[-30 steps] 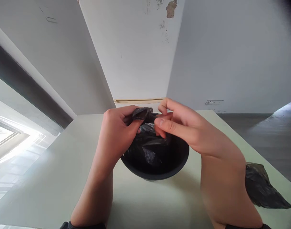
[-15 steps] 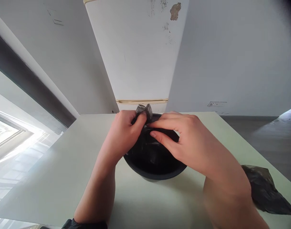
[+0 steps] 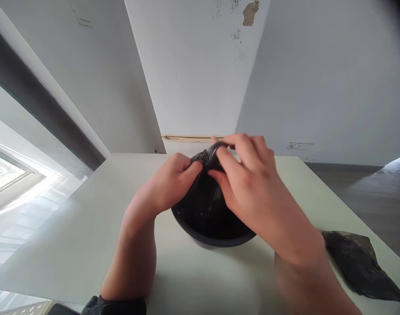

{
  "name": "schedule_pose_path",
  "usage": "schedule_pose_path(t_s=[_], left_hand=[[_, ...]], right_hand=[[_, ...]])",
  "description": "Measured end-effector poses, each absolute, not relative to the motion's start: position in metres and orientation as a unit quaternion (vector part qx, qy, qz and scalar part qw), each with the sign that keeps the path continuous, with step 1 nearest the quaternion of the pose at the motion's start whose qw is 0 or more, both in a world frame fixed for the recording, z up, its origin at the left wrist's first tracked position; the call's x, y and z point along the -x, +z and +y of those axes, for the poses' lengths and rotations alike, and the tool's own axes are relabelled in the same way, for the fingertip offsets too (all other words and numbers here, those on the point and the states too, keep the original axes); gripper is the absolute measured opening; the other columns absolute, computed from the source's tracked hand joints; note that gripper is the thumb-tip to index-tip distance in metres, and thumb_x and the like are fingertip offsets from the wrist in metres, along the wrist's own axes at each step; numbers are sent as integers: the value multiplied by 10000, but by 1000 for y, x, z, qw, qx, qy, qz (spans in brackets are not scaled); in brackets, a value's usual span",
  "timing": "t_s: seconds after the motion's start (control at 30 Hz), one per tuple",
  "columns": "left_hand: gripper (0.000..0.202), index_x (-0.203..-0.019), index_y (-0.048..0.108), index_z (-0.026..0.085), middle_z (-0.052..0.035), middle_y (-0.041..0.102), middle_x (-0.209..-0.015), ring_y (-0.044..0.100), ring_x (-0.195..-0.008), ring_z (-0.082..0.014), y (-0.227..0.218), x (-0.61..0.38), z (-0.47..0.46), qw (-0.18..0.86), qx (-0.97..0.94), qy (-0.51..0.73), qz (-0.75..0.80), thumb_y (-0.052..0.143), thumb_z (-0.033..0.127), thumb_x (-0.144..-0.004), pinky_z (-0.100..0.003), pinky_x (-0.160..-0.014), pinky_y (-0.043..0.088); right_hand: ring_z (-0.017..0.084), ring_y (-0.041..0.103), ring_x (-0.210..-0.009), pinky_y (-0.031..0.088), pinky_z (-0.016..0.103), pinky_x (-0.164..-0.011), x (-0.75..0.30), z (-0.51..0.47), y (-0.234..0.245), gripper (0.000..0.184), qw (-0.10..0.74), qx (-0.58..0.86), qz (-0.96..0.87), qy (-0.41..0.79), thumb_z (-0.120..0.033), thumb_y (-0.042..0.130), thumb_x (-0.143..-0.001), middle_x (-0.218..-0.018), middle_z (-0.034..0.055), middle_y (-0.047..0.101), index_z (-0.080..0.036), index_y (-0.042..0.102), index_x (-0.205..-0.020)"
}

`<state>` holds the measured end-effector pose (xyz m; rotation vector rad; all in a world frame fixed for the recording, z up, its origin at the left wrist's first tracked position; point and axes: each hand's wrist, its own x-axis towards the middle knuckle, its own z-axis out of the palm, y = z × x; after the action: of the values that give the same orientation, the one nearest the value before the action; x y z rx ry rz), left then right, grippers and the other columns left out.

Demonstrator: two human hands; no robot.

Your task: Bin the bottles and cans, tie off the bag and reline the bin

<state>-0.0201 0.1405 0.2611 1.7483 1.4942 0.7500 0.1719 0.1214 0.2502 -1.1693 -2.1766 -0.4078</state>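
A round black bin [image 3: 216,241] stands on the pale table, its rim showing at the front. Inside and above it is a thin black plastic bag [image 3: 205,199], gathered at the top into a twisted neck. My left hand [image 3: 175,181] is closed around the left side of that neck, thumb on top. My right hand [image 3: 249,175] grips a strand of the bag between its bent fingers and thumb, just right of the left hand. The far side of the bin is hidden behind both hands.
On the right of the table [image 3: 121,245] lies another crumpled black plastic bag [image 3: 360,264], beside my right forearm. Beyond the far edge stands a white fridge [image 3: 200,78] with a worn door. A wall socket [image 3: 300,145] is at the right, a bright window [image 3: 6,173] at the left.
My right hand has lifted and curled, drawing a strand of the bag up and across the neck. My left hand stays at the gathered bag. The view has shifted slightly.
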Motion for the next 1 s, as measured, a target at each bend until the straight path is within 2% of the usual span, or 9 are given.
schedule_pose_path(t_s=[0.1, 0.23, 0.37, 0.43, 0.5, 0.63, 0.77, 0.87, 1.0], left_hand=[[497, -611, 381, 202, 16, 331, -569, 302, -527, -97, 264, 24, 138, 389, -691, 281, 541, 525, 492, -988, -262, -448, 209], [518, -660, 500, 184, 8, 453, -602, 386, -552, -103, 264, 27, 138, 377, -692, 347, 508, 564, 565, -1004, -246, -469, 293], [363, -851, 683, 184, -53, 702, -835, 654, -815, -193, 261, 20, 141, 327, -679, 467, 462, 612, 504, -1008, -272, -693, 529], [306, -914, 709, 192, -77, 744, -932, 709, -951, -234, 260, 15, 142, 335, -661, 525, 418, 621, 470, -1006, -319, -821, 581], [263, -973, 702, 205, -78, 745, -948, 733, -974, -246, 258, 11, 143, 362, -634, 569, 378, 609, 449, -1006, -361, -860, 606], [234, -1014, 638, 226, -16, 600, -714, 692, -712, -198, 259, 17, 147, 406, -580, 604, 366, 588, 453, -995, -354, -689, 612], [300, -926, 664, 215, 20, 398, -604, 420, -470, -111, 264, 27, 149, 464, -572, 568, 366, 529, 473, -999, -285, -469, 446], [425, -912, 747, 181, -44, 496, -663, 410, -524, -129, 263, 26, 149, 474, -598, 549, 342, 468, 488, -1006, -310, -463, 390], [384, -1041, 809, 198, -70, 580, -718, 500, -629, -161, 257, 15, 145, 434, -636, 528, 359, 519, 448, -1016, -317, -529, 428]], right_hand=[[355, 591, -1187, 553, 551, -975, -178, 123, 253, 480, 364, 416, -822, -139, -155, 555, -1026, -1298, 158, 635, -256, 606, -1492], [278, 666, -1079, 580, 463, -944, -184, 121, 255, 392, 402, 367, -837, -45, -153, 532, -1041, -1179, 94, 710, -283, 703, -1369], [243, 703, -977, 590, 414, -885, -183, 123, 259, 286, 483, 403, -775, 54, -243, 528, -1066, -1043, 65, 748, -286, 778, -1199], [245, 714, -989, 593, 413, -887, -182, 128, 262, 263, 502, 411, -749, 133, -304, 530, -1075, -1034, 64, 753, -285, 781, -1151], [258, 719, -1029, 595, 430, -909, -182, 135, 262, 244, 517, 403, -724, 212, -376, 544, -1073, -1044, 69, 748, -274, 763, -1106], [260, 734, -956, 601, 426, -830, -187, 149, 256, 281, 564, 367, -662, 331, -509, 558, -1051, -937, 63, 684, -256, 671, -1005], [180, 630, -646, 534, 360, -599, -194, 152, 255, 221, 538, 355, -645, 411, -475, 535, -1038, -845, 27, 610, -270, 617, -1051], [153, 544, -590, 487, 345, -561, -195, 149, 259, 224, 504, 366, -672, 401, -398, 496, -1028, -882, 19, 624, -297, 615, -1189], [201, 632, -764, 532, 371, -682, -192, 146, 260, 454, 470, 373, -706, 378, -263, 430, -995, -919, 29, 669, -319, 524, -1435]])
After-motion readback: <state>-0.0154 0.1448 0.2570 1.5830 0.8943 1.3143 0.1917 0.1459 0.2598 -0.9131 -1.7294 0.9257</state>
